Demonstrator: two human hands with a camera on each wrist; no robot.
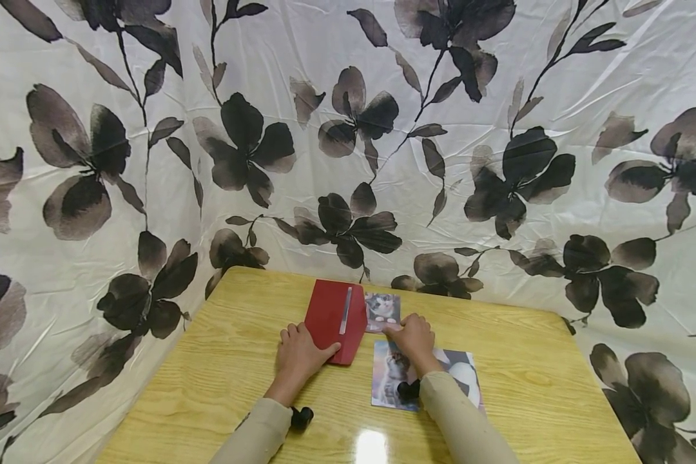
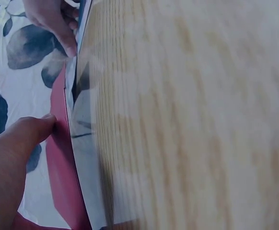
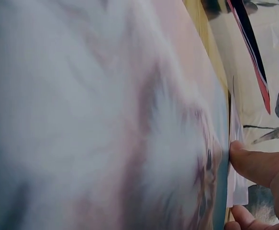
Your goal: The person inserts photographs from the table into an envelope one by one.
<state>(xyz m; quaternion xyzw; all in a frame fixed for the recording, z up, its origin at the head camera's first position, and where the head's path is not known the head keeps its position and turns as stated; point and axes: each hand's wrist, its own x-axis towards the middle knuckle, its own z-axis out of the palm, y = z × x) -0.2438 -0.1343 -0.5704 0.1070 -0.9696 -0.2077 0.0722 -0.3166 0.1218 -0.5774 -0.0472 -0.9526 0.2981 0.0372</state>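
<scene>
Red folder (image 1: 328, 306), 1: set near desk (image 1: 522, 361)'s far edge, gripped by left hand (image 1: 303, 351). Small photo (image 1: 383, 308), 1: pinched at folder's right side by right hand (image 1: 413, 338); could be creased if pushed against folder's edge.

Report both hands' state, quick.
Left hand: closed, holding the red folder.
Right hand: closed, pinching the small cat picture by its edge.
</scene>
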